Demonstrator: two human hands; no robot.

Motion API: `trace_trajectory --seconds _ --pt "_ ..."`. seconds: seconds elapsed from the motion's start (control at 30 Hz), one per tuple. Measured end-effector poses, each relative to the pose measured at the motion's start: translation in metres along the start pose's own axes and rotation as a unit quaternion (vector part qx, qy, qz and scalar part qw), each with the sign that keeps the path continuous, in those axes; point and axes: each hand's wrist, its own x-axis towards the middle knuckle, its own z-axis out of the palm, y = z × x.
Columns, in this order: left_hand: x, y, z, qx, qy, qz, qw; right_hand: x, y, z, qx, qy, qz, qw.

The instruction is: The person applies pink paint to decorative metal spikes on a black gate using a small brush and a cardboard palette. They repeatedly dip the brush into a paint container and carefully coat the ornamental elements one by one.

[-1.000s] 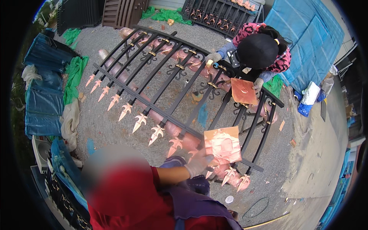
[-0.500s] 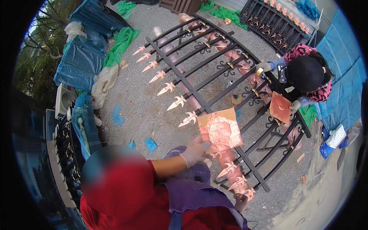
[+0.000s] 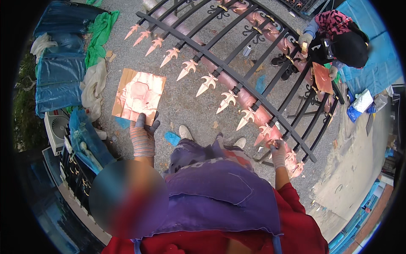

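Note:
Striped grey glove on, my left hand grips the lower edge of a square piece of cardboard smeared with shiny copper paint. My right hand, in a pale glove, is closed close to the copper-coloured spear tips at the near right end of a black metal fence panel. Whatever it pinches is too small to make out. One spear tip lies just left of its fingers. The panel rests tilted on pinkish wrapped supports, its row of spear tips facing me.
Across the panel a person holds a copper-smeared board and a small pale tool. A spray can stands beneath the bars. Blue sheeting, green netting and a fan unit line the left side.
My left hand has carried the cardboard from over the fence out to the left. My right hand has come fully into view by the spear tips. The view has shifted, showing my apron and shoes.

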Motion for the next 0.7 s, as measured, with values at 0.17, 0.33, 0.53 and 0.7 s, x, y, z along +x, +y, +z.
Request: trace_trajectory --seconds 0.17,0.33,0.53,0.7 --pt "0.045 0.057 -0.105 -0.025 0.090 0.010 0.996 0.005 -0.089 0.107 -0.005 -0.049 -0.058 0.997" --pt "0.076 0.105 -0.155 -0.004 0.140 0.049 0.989 0.027 -0.195 0.179 -0.070 -0.024 -0.073 0.995" --pt "0.136 0.114 -0.137 0.001 0.115 -0.024 0.993 0.081 -0.199 0.251 -0.063 0.095 -0.059 0.992" --pt "0.188 0.138 -0.103 0.041 0.096 -0.037 0.994 -0.010 -0.183 0.262 -0.261 -0.176 0.108 0.943"
